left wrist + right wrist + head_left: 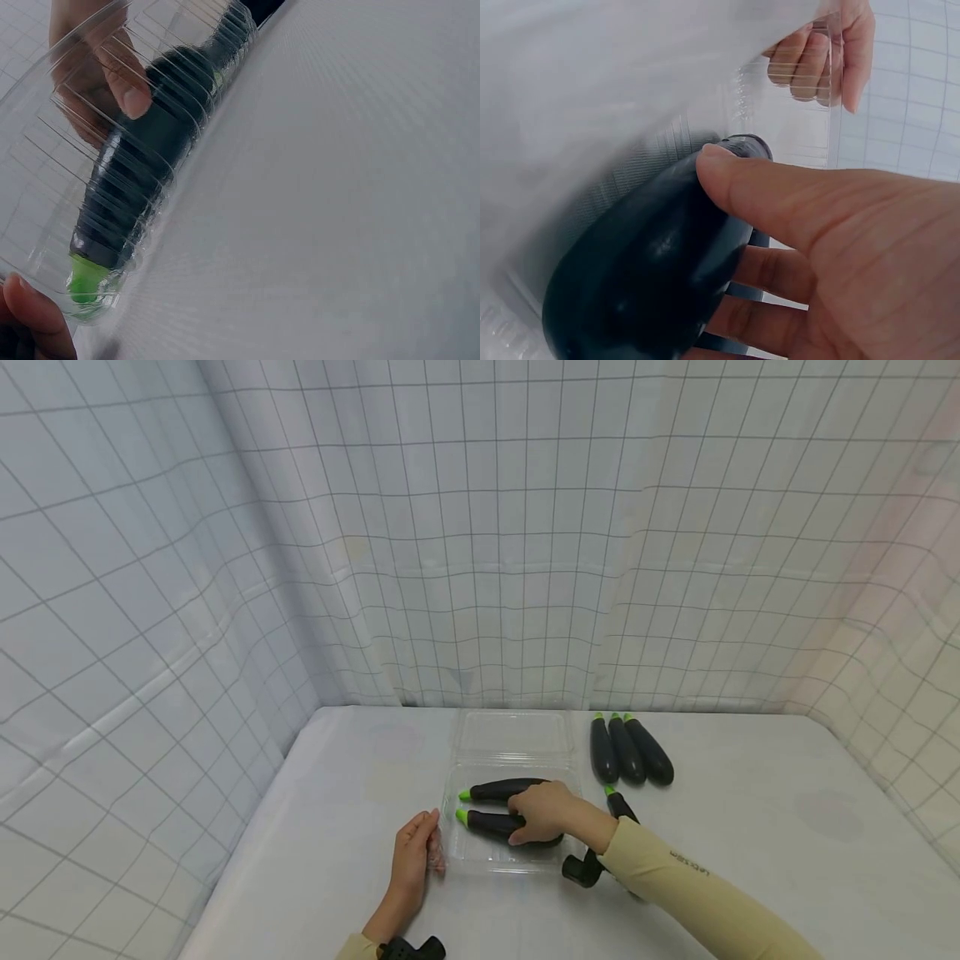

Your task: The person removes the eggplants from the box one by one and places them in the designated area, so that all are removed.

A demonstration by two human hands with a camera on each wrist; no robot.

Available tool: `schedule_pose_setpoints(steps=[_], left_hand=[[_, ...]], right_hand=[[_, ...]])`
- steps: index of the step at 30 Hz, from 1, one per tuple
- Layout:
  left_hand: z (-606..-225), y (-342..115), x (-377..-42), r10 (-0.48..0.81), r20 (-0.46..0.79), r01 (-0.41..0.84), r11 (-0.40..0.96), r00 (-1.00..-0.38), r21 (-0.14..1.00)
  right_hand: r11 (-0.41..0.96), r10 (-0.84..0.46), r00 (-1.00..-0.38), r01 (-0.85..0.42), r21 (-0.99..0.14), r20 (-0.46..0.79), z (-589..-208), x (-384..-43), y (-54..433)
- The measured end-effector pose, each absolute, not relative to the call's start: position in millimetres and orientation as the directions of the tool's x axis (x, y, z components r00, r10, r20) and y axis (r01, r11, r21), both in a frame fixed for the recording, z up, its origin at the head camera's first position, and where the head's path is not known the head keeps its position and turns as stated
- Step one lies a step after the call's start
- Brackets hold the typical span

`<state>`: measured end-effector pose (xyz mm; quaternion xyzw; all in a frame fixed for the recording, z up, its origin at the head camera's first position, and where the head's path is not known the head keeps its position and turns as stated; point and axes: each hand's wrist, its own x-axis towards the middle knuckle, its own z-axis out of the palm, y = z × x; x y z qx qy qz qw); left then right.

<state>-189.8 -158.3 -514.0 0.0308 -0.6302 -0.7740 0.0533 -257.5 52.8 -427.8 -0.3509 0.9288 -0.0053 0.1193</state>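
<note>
An open clear plastic container lies on the table with two black eggplants in it, their bright green stems to the left. My right hand grips the nearer eggplant, thumb along its side and fingers across from the thumb. The farther eggplant lies just behind it, partly covered by my hand. At the container's left side, my left hand holds the rim; its fingers show through the clear wall in the right wrist view. In the left wrist view the thumb is at the rim.
Behind the container's body its clear lid lies folded back. Three more eggplants lie side by side at the back right. Another eggplant is partly hidden by my right forearm. Grid-patterned curtains enclose the white table.
</note>
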Motion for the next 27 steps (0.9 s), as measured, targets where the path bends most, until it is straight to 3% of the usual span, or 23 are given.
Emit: schedule_pose_setpoints(steps=[27], left_hand=[[-517,-159,-191,-0.135,0.018,0.046,-0.205,-0.991,0.978]], right_hand=[[0.713,-0.687,-0.723,-0.653,-0.257,-0.070,-421,-264,67]])
